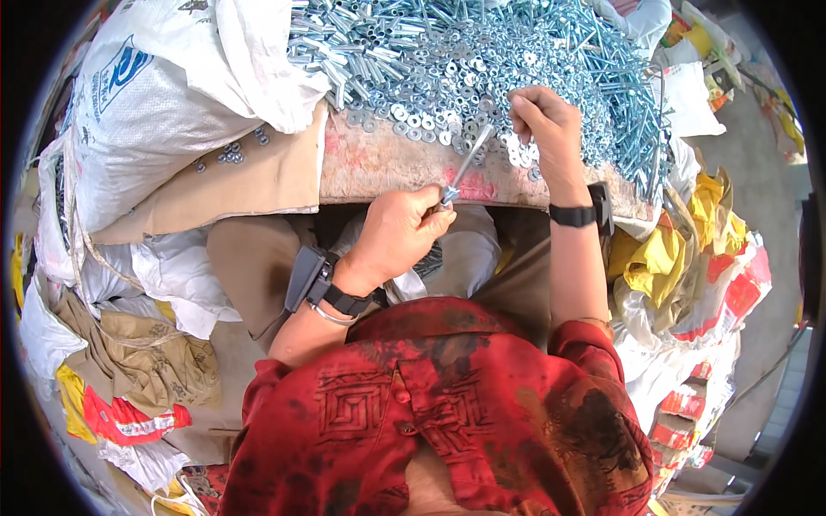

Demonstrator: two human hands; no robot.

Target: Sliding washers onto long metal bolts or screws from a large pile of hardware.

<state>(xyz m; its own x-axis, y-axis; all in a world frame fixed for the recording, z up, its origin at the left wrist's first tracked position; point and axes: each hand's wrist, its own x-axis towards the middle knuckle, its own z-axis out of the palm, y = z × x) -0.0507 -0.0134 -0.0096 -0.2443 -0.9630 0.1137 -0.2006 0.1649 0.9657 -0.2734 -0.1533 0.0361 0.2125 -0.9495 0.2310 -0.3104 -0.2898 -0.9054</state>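
My left hand is closed near the table's front edge, pinching the lower end of a metal bolt. The bolt slants up and to the right, and a star-shaped piece shows at the fingertips. Above the right part of the washers, my right hand is curled with thumb and fingers drawn together; whatever they may hold is too small to make out. Loose flat washers spread in a heap just beyond both hands. To their left lie short metal tubes, and to their right long thin bolts.
A full white woven sack rests on brown cardboard at the left, with several nuts beside it. The worktop has a worn front edge. Yellow sacks and white and red bags crowd the right side. A gloved hand shows at the far right.
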